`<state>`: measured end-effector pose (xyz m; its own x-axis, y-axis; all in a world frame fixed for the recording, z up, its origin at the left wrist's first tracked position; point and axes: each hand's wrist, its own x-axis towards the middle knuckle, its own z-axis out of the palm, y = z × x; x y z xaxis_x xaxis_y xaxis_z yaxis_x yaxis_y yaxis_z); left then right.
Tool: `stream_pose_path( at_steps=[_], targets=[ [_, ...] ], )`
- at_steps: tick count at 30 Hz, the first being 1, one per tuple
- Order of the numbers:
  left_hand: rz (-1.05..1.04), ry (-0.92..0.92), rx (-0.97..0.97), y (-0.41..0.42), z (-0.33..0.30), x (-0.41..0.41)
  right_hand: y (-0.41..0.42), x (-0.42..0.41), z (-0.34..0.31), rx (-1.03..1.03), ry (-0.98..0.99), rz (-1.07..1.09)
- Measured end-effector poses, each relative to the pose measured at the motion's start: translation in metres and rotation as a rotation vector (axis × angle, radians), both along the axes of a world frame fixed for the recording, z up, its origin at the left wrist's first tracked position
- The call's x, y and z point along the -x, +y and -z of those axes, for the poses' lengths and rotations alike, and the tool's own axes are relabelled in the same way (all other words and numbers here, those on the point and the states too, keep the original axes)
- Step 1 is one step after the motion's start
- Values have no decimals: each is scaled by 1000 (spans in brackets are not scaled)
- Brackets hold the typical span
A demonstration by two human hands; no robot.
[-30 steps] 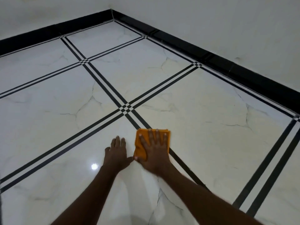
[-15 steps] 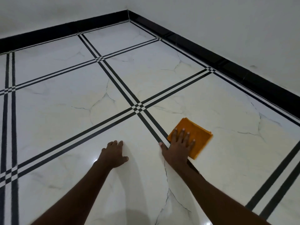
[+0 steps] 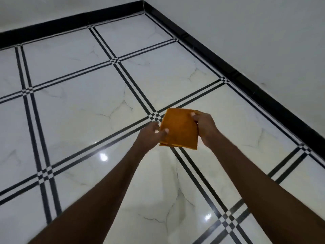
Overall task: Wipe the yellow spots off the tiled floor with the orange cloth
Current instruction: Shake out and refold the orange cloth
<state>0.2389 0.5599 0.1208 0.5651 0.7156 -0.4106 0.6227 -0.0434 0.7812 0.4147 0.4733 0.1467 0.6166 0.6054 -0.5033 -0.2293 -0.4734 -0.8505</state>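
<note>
Both hands hold a folded orange cloth (image 3: 179,128) above the tiled floor (image 3: 79,106). The left hand (image 3: 151,133) pinches its left edge. The right hand (image 3: 204,124) grips the right edge.

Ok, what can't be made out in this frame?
- Head view: yellow spots, none discernible on the tiled floor; too faint or gone.
- Orange cloth underside: faces away.
- Floor beneath cloth, left hand, right hand: covered.
- Elbows: cut off by bottom edge.

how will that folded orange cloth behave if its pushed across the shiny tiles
The orange cloth is probably soft and light: both hands, left hand and right hand, hold it up by its edges. Folded layers show at its lower edge, so it may bunch or unfold. The tiled floor mirrors lights, so it should likely glide easily.
</note>
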Motion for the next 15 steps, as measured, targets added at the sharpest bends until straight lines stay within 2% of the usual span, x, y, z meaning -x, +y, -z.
stream_pose_path(
  at_steps=[2,3,6,9,11,15],
  targets=[
    [-161,-219,221,2,-68,2,-5,1,-72,-159,184,19],
    [-176,-311,323,8,-109,6,-7,0,-114,-216,252,16],
    [-89,-483,427,13,-224,15,-12,3,-219,-281,284,-32],
    [-84,-483,391,5,-362,17,-20,10,-342,-270,215,-35],
    [-70,-483,408,-5,-422,18,-29,15,-400,-279,190,-76],
    [-27,-464,541,-22,-573,25,-55,21,-555,-326,100,-265]
  ],
)
